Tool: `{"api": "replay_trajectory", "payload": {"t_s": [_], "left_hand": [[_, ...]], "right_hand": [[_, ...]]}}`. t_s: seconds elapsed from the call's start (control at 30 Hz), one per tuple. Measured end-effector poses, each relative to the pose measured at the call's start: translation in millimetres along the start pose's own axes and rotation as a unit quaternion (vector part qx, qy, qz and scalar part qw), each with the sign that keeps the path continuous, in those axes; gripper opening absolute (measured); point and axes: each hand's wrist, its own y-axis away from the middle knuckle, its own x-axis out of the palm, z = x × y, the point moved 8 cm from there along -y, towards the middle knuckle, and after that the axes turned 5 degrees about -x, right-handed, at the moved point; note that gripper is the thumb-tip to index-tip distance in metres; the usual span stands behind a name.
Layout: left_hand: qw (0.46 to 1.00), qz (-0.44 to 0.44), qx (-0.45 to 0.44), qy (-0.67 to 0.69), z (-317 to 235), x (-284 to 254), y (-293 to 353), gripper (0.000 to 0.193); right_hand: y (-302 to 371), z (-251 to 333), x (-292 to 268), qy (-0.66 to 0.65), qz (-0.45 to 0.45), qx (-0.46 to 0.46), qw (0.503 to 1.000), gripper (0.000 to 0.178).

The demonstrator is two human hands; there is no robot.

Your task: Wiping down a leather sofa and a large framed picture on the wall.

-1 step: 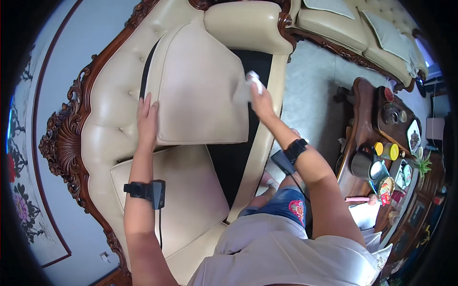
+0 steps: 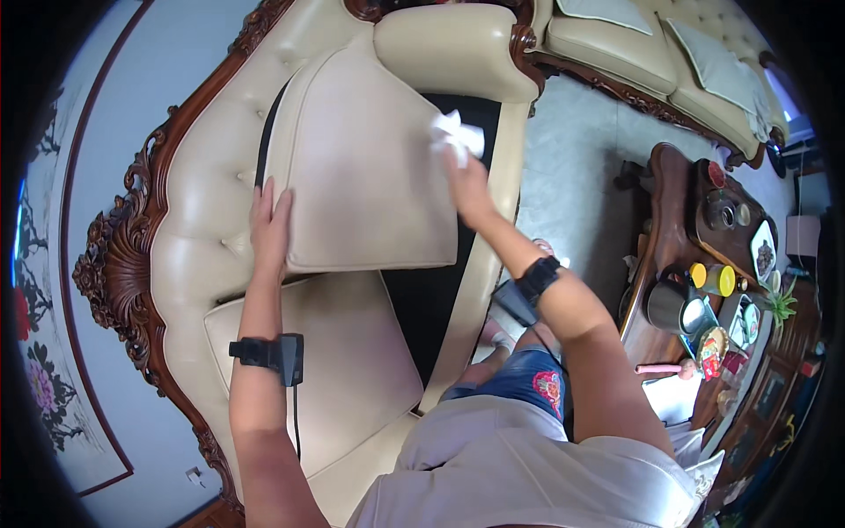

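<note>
A beige leather seat cushion [image 2: 374, 176] stands lifted out of its place on the sofa, tilted against the tufted backrest [image 2: 198, 198]. Along its left edge lies my left hand [image 2: 271, 224], fingers stretched out and pressed to the side. My right hand [image 2: 469, 189] is closed around a crumpled white tissue [image 2: 458, 136] at the cushion's right edge; whether the tissue touches the leather I cannot tell. A second seat cushion [image 2: 343, 352] lies askew below the first. Black base fabric [image 2: 422, 304] shows beside the cushions.
The sofa's padded armrest [image 2: 449, 53] closes off the far end, and carved wood [image 2: 119, 251] edges the backrest. To the right, a dark wooden table [image 2: 656, 224] carries a pot [image 2: 673, 304], yellow-lidded jars and trays. Another beige sofa [image 2: 607, 44] stands at the far right.
My right hand has moved slightly left and farther away with the tissue, which shows more spread out. My left hand stays on the cushion's edge.
</note>
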Motion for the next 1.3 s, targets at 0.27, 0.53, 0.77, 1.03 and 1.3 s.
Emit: {"api": "replay_trajectory", "payload": {"t_s": [0.27, 0.53, 0.77, 1.03, 1.3], "left_hand": [[0.999, -0.025, 0.006, -0.039, -2, 9, 16, 0.055], [0.996, -0.051, -0.057, -0.047, 41, -20, 1, 0.058], [0.990, -0.059, -0.020, -0.124, 35, 1, 1, 0.059], [0.978, -0.071, 0.026, -0.197, 1, 9, 23, 0.061], [0.971, -0.061, 0.048, -0.225, -49, 36, 29, 0.067]], "right_hand": [[38, 128, 131, -0.014, 0.161, -0.377, 0.912, 0.052], [48, -208, 93, 0.066, 0.186, 0.077, 0.977, 0.049], [54, -238, 55, -0.062, 0.015, 0.385, 0.921, 0.056], [-46, 132, 140, 0.007, 0.139, -0.440, 0.887, 0.051], [-219, -6, 146, 0.003, 0.061, -0.343, 0.938, 0.047]]}}
